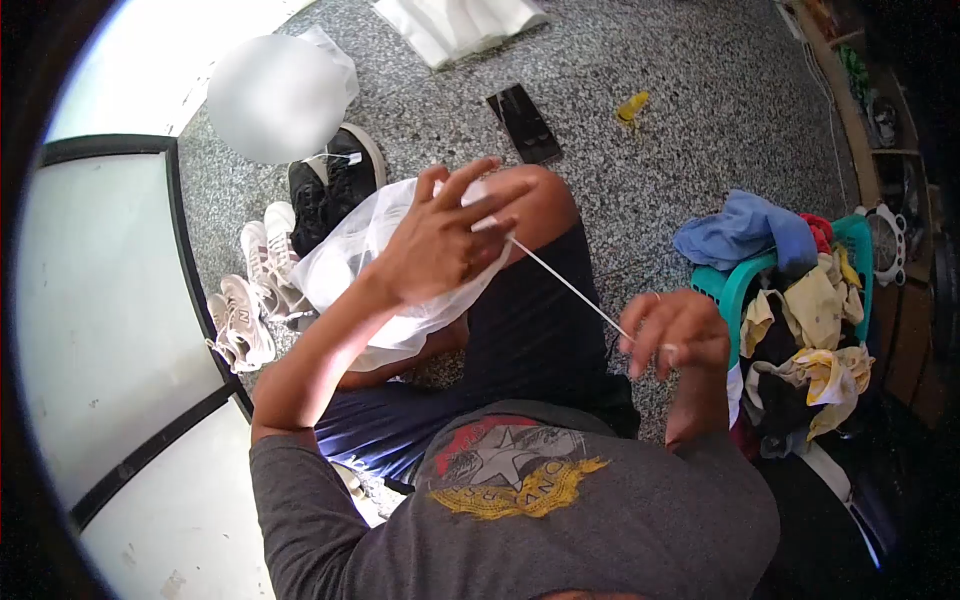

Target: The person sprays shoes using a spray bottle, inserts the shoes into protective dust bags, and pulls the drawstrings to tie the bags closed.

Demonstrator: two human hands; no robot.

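Observation:
A translucent white bag [345, 265] lies across my lap and bent leg. My left hand [450, 240] is on top of its upper edge, some fingers stretched out and the others bent against the bag. From beside these fingers a thin white cord [570, 285] runs taut, slanting down to the right. My right hand [685, 335] has its fingers curled round the cord's other end, slightly smeared by motion. What the bag holds, if anything, is hard to make out.
Black shoes [335, 185] and pale sneakers [245, 320] stand at left. A phone [525, 125], a small yellow object [632, 107] and white plastic sheets [455, 25] lie on the speckled floor. A teal basket [735, 290] of cloths stands right. A blurred patch covers the upper left.

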